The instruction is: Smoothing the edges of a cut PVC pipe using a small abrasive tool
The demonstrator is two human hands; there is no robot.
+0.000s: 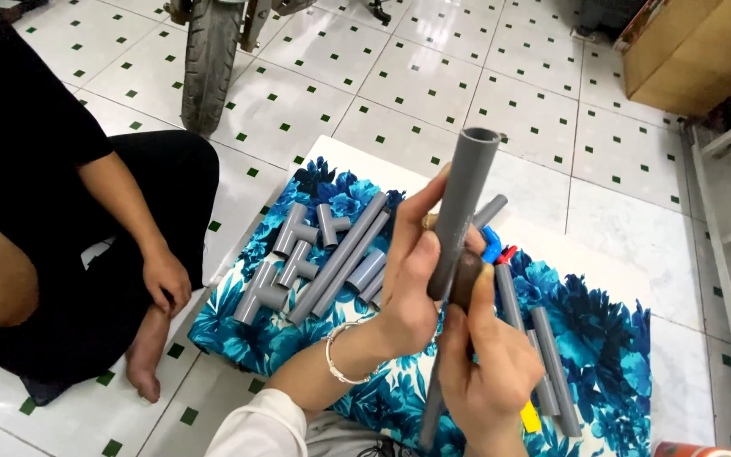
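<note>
Left hand (412, 283) fingers wrapped around grey PVC pipe (460, 211), held upright above blue floral cloth (602, 338). Right hand (488, 360) fingers closed on dark round fitting (467, 278) touching pipe, just below left fingertips. Grey tee fittings (294, 254) lie left of fingers.

One view only here, from the camera on the person's head, tilted steeply down and a little forward. It sits close above the left hand (412, 279) and right hand (484, 360), which fill the lower centre of the frame, gripping a straight grey plastic pipe (460, 207) that rises toward the lens. Just beyond them lies a blue flower-patterned cloth (611, 347), spread over the white tiled floor with small green squares (433, 85). Farther off, at the top edge, there's a black motorcycle tyre (209, 59). On the left edge, a seated person in black clothing (35, 144), cut off by the frame.
</note>
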